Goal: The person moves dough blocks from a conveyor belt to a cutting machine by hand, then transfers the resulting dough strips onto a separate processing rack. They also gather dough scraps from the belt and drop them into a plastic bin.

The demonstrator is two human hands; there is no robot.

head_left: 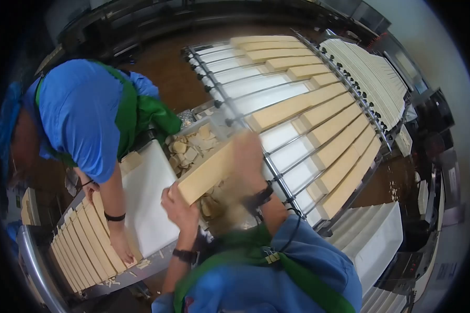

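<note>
Our left hand [179, 208]: we grip the near end of 1 long, pale-yellow rectangular block [206, 175].
Our right hand [248, 156]: at the block's far end, blurred; we cannot tell how its fingers close.
Block's place: slanting above a grey bin [214, 124] of pale, irregular scraps [193, 146].
Right side: we see similar long pale bars [303, 104] between thin metal rods [261, 91] over a white surface [279, 138].
Co-worker [83, 109]: in blue and green, 2 hands at a row of pale slabs [86, 242] beside a smooth white board [147, 193].
</note>
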